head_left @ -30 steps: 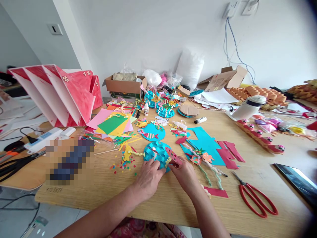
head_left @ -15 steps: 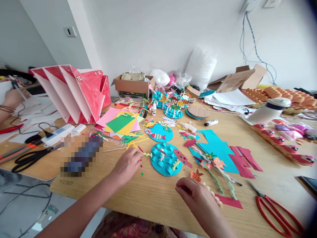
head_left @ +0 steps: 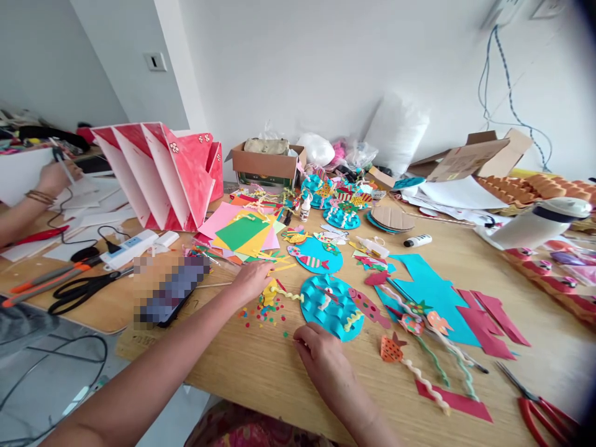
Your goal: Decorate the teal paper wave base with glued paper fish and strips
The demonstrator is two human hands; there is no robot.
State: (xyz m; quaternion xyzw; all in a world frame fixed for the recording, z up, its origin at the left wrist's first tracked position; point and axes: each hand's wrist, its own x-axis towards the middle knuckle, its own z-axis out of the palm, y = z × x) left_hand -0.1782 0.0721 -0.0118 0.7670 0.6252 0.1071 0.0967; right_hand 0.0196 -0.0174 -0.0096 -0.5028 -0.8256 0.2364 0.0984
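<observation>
My left hand (head_left: 252, 279) reaches out over the wooden table (head_left: 261, 379) to the scraps of coloured paper (head_left: 265, 261), its fingers curled and pinched at a yellow strip. My right hand (head_left: 321, 355) rests on the table just in front of the blue wavy paper disc (head_left: 331, 299), fingers loosely curled, touching the disc's near edge. A pink spotted paper fish (head_left: 367, 307) and a yellow curly strip lie on the disc. An orange paper fish (head_left: 391, 350) lies to the right of my right hand.
Stacked coloured sheets (head_left: 242, 233), a red and white folded board (head_left: 161, 174), black scissors (head_left: 81, 290), red scissors (head_left: 544, 410), glue bottles (head_left: 418, 241), cardboard boxes (head_left: 267, 162) and a white jug (head_left: 535, 223) crowd the table. Another person's hand (head_left: 51, 177) holds white paper at far left.
Both hands have let go of the blue disc. My left hand has moved left and forward to the paper scraps; my right hand drew back, then came to the disc's front edge.
</observation>
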